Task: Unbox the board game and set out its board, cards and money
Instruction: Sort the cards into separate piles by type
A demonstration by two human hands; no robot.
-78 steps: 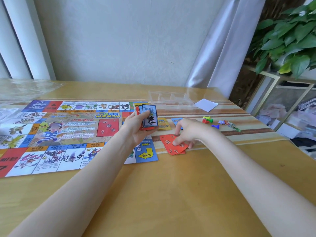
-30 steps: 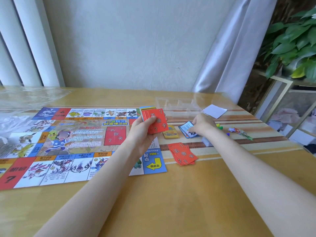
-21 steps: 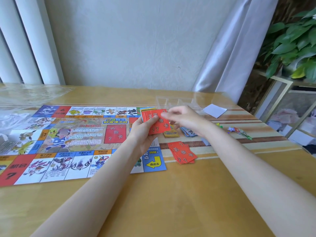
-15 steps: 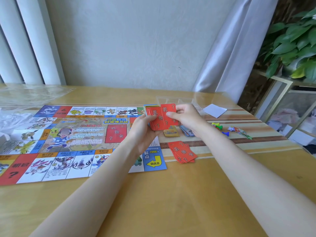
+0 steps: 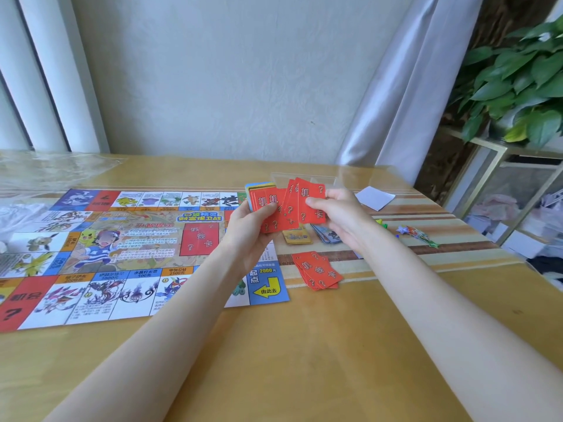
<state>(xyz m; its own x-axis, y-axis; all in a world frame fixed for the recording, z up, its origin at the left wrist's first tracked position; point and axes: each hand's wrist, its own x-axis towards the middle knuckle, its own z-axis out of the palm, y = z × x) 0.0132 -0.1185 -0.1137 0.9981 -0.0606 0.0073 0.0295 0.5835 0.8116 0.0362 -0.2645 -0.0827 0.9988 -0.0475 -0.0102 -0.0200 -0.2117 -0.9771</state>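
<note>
Pinched between thumb and fingers, a few red question-mark cards [image 5: 310, 204] sit in the right hand [image 5: 341, 217], fanned slightly apart from the mixed stack of cards [image 5: 265, 205] that the left hand [image 5: 246, 236] grips from below, thumb pressed across its face. That stack shows red cards in front and blue and yellow edges behind, so the hands seem to be sorting by colour, peeling the red ones off the front to join their own pile. Held up between the hands, the fan lets each card back be read at a glance.

Below the right wrist a loose pile of red cards [image 5: 318, 271] lies on the table, just beside the corner of the colourful unfolded paper game board [image 5: 122, 245], which is laid flat to the left. A small yellow pile [image 5: 297, 237] and a bluish pile [image 5: 327, 236] lie beyond it, partly hidden by the right hand (each colour apparently gets its own spot). Little plastic playing pieces [image 5: 417, 234] are scattered to the right, near a white slip of paper [image 5: 374, 197].

All of it rests on a wooden table [image 5: 304, 345] with a striped runner [image 5: 441, 226]. Crinkled clear plastic wrapping [image 5: 45, 172] sits at the far left, a clear tray [image 5: 304, 179] behind the cards. Pale curtains frame a plain wall, and a leafy green plant [image 5: 518, 86] stands on a glass-fronted shelf at right. I see no money laid out yet.
</note>
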